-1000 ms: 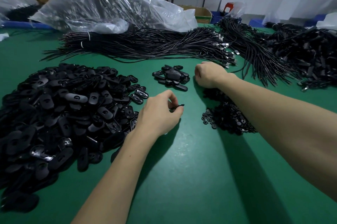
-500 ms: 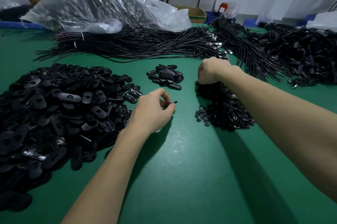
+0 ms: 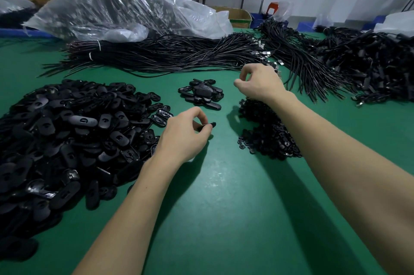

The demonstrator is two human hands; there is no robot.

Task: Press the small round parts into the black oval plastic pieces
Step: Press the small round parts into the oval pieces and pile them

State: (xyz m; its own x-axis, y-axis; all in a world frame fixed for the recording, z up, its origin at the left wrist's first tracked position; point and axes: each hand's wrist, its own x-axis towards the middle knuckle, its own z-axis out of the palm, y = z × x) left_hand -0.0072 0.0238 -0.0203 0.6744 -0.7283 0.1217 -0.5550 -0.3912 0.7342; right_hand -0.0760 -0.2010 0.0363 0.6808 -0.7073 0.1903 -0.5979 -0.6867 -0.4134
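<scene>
Left hand pinches oval piece at fingertips | right hand curled (contents unclear) above round parts

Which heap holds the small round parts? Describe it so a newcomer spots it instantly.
On the green table, look under the right hand. The small round parts lie there, a low heap of tiny discs, far finer than the big pile of black oval pieces at left.

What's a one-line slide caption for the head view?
Left hand pinches a black oval plastic piece over the green table; right hand hovers, fingers curled, above small round black parts.
</scene>
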